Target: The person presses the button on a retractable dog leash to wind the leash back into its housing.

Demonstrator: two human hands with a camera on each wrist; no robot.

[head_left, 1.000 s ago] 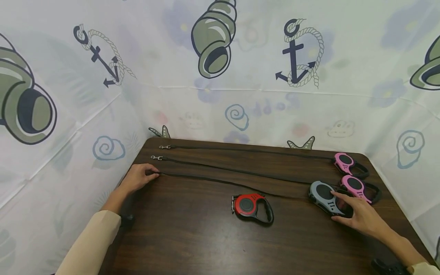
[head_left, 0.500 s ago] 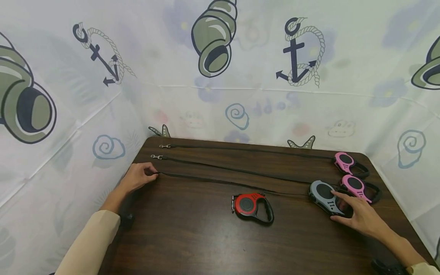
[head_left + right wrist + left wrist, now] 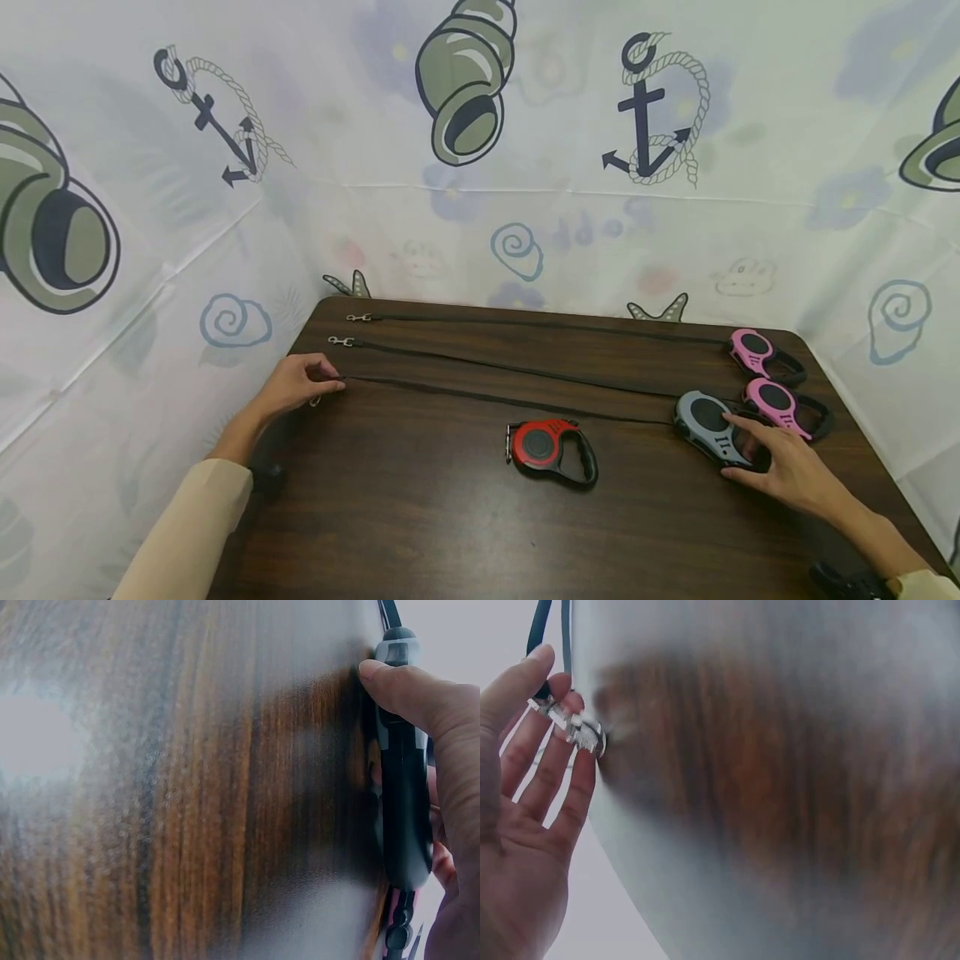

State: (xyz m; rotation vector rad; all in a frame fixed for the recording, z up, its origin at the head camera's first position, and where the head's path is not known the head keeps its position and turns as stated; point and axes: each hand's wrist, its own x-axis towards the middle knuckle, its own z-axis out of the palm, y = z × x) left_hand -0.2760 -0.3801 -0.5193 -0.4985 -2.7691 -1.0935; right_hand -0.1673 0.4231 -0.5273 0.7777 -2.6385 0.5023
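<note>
At the right of the head view, my right hand [image 3: 787, 467] grips a grey retractable dog leash [image 3: 703, 418] lying on the dark wooden table [image 3: 420, 517]. Its thumb lies along the casing [image 3: 397, 652] in the right wrist view. A black strap [image 3: 487, 397] runs out of this leash across to my left hand [image 3: 294, 387], which pinches the strap's end between thumb and fingers. The metal snap hook [image 3: 574, 727] hangs against the fingers in the left wrist view. Between the hands, nearer the front, lies a red retractable leash [image 3: 542, 446] with its strap wound in.
Two pink retractable leashes, one at the back [image 3: 752, 350] and one beside the grey one [image 3: 776, 402], lie at the right. Their straps stretch left to snap hooks [image 3: 342, 341]. White cloth [image 3: 570, 242] with sea prints surrounds the table's back and sides.
The black strap between my hands has straightened and lies tauter. My left hand has shifted slightly, and a bit of the hook now shows below it. My right hand has kept its place.
</note>
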